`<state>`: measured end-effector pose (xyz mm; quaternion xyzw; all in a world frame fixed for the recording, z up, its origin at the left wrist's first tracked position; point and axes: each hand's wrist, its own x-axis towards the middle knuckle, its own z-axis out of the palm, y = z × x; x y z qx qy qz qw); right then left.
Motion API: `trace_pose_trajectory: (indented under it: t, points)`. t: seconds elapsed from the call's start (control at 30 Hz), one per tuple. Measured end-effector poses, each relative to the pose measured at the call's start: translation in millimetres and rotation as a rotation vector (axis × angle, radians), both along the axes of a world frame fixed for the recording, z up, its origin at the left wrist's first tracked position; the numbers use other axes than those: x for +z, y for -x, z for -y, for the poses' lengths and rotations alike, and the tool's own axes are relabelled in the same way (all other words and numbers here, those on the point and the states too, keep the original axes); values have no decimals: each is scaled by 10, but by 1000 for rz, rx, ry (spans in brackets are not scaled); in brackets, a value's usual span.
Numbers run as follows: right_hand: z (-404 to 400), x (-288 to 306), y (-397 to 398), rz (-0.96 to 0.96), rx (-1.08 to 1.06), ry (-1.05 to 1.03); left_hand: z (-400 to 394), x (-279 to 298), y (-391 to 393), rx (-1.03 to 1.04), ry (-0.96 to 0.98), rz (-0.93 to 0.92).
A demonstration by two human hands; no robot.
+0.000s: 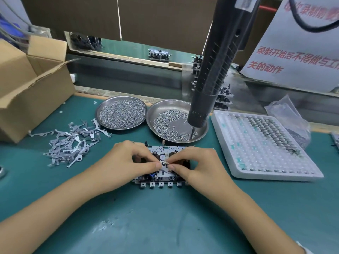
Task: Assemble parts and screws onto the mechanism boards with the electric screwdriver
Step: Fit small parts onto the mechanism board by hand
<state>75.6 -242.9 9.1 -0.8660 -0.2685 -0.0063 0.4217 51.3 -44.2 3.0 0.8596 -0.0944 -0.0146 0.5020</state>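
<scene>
A mechanism board (161, 180) lies flat on the green mat in front of me, its row of square tabs facing me. A small grey metal lever (166, 170) rests on top of the board. My left hand (128, 160) and my right hand (194, 162) meet over the board, thumbs and forefingers pinched on the lever's upper end. The black electric screwdriver (216, 70) hangs free above, its bit pointing down over the right screw dish (201, 132). Neither hand touches it.
A second dish full of screws (121, 112) stands left of the first. A loose heap of grey levers (73, 143) lies at the left. An open cardboard box (27, 85) sits far left. A white parts tray (262, 145) lies at the right, beside a plastic bag (288, 114).
</scene>
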Motion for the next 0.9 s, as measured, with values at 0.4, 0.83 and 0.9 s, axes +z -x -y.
trace_pose_trajectory:
  t: [0.4, 0.83, 0.9]
  points:
    - [42, 61, 19, -119, 4, -5, 2, 0, 15, -32, -28, -24]
    - [30, 67, 37, -129, 50, 26, 16, 33, 49, -22, -96, 8]
    - [41, 61, 48, -86, 73, 68, 17, 46, 49, -27, -105, 6]
